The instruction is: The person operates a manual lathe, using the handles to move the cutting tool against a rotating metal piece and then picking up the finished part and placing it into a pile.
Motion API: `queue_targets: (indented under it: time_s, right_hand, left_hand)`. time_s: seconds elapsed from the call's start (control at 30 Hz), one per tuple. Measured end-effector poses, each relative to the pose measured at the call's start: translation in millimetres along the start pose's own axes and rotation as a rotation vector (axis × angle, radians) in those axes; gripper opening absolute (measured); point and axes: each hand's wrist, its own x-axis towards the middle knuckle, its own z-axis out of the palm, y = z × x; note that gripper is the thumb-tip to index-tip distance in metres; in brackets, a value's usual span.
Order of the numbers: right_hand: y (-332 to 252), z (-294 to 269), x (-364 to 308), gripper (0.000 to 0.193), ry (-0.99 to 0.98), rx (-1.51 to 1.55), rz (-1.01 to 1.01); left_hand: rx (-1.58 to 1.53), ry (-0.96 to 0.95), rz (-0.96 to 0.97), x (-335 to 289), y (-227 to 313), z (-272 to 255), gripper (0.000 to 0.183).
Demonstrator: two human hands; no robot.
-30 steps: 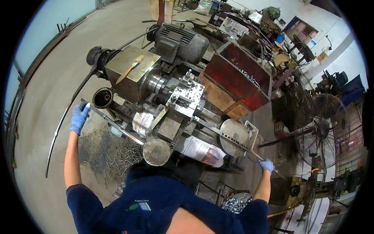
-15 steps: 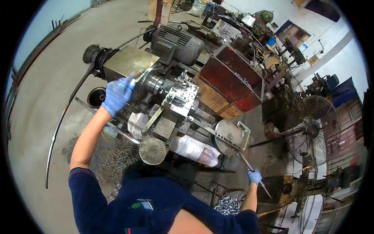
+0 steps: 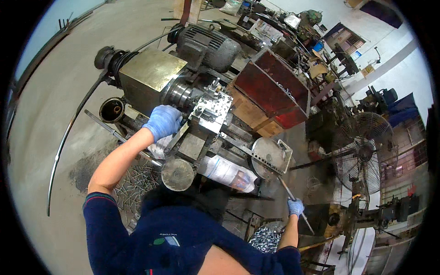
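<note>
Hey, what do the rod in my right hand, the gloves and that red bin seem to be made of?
Rod: probably bare steel, smooth, judging by its grey sheen. Gloves: seemingly matte blue fabric, given the soft surface without shine. Red bin: likely painted sheet metal, as its thin walls carry worn, dark-stained red; painted wood isn't ruled out.

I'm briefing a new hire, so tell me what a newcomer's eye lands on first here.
Probably the big red bin, right of the grey motor in the upper half. Then the blue-gloved left hand, just below the gold-topped box in the picture, and the right hand gripping a metal rod at lower right.
</note>
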Motion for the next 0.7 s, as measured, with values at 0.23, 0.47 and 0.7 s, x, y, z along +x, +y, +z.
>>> queue_targets:
  time_s: [0.23,0.47,0.7]
  right_hand:
    - [3.4,-1.2,-16.4,0.043,0.017,0.094,0.015]
    - [18.3,15.7,-57.9,0.044,0.077,0.110,-0.046]
    - [160.9,15.8,-125.9,0.042,-0.067,0.051,0.282]
  left_hand:
    - [-0.266,0.519,-0.031,-19.1,-9.8,-71.1,0.023]
    - [0.117,0.276,-0.217,-7.3,-59.1,-82.6,0.033]
    - [-0.263,0.738,-0.379,-97.5,-109.4,-59.8,0.037]
